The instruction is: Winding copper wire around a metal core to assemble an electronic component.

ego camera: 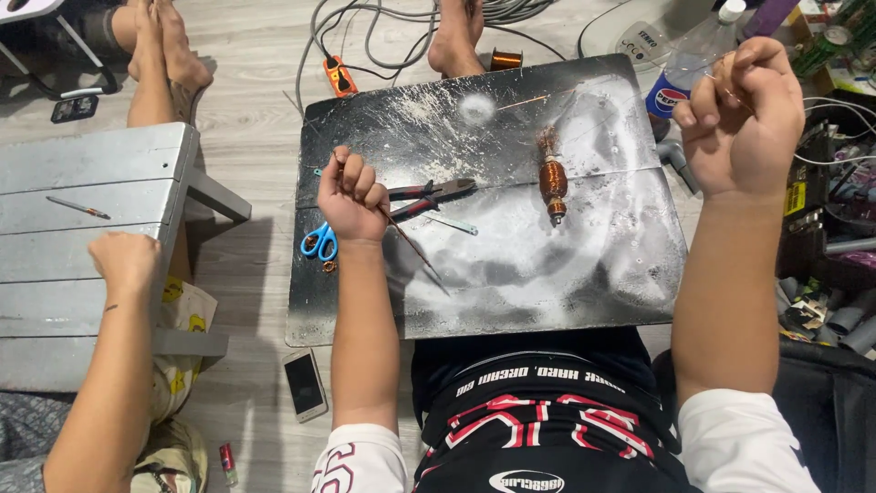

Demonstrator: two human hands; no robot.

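With left hand (351,194) fisted on a thin rod and right hand (744,110) pinching fine copper wire (584,91) stretched from the wound armature (552,178) between them, a jerk could snap the strand.

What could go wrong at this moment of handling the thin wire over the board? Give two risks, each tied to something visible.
The thin copper wire stretched toward the raised right hand could snap or kink. The wound copper rotor lies loose on the dark board and might roll if tugged. The left hand works close to the pliers.
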